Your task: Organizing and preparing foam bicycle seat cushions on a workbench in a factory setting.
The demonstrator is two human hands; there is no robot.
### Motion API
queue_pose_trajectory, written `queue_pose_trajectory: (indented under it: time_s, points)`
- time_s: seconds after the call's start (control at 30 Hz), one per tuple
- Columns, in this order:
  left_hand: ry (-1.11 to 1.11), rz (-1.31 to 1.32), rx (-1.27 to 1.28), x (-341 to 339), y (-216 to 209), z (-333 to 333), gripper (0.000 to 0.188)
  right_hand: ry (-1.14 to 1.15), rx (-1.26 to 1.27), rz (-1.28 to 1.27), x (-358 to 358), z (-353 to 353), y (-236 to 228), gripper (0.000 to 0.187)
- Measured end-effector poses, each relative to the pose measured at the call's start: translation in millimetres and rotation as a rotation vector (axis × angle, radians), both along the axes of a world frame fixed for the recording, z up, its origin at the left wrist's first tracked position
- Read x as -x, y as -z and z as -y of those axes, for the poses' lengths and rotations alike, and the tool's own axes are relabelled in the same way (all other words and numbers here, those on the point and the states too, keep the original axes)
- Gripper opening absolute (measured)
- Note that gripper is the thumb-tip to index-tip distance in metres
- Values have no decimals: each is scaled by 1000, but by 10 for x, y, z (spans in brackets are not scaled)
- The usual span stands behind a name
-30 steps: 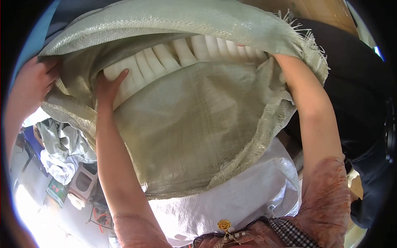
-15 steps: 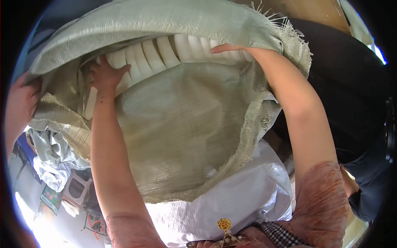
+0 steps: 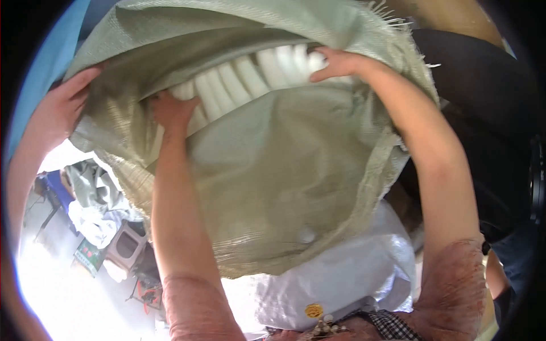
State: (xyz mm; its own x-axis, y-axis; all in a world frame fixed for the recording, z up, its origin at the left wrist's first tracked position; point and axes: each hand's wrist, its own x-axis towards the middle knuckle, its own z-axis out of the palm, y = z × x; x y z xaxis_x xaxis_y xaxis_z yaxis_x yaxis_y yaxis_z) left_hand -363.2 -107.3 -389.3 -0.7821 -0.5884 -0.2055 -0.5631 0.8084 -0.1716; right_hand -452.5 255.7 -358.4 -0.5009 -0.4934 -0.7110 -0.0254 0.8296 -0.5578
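Observation:
Inside a large grey-green woven sack point(image 3: 273, 187) lies a row of white, soft-looking pieces point(image 3: 230, 85) packed side by side; I cannot make out their exact kind. My left hand point(image 3: 175, 111) grips the row's left end, its thumb along the front and its fingers partly hidden. At the right end, my right hand point(image 3: 340, 63) curls around the last pieces, thumb and fingers on either side of them. Another person's hand point(image 3: 65, 108) holds the sack's mouth at the left. Above the row, the sack's upper flap point(image 3: 227, 17) hangs over it.
A shiny white bag point(image 3: 341, 273) lies below the sack, close to my body. At the lower left are a grey stool-like box point(image 3: 126, 245) and crumpled white cloth point(image 3: 94, 221) on the floor. Someone in dark clothing point(image 3: 472, 113) is close on the right.
My left hand has gone from spread fingers to a closer grip on the row's end. My right hand has curled round the other end. The whole scene has shifted slightly rightward in view.

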Motion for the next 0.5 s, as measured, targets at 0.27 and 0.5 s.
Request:
queue_pose_trajectory:
  time_s: [0.27, 0.5]
  points:
    - [190, -787, -284, -292, -1061, 83, 93, 206, 562, -99, -511, 22, -757, 68]
    - [490, -1042, -145, -387, -2047, -4, 96, 126, 473, -536, -1065, 67, -1629, 52]
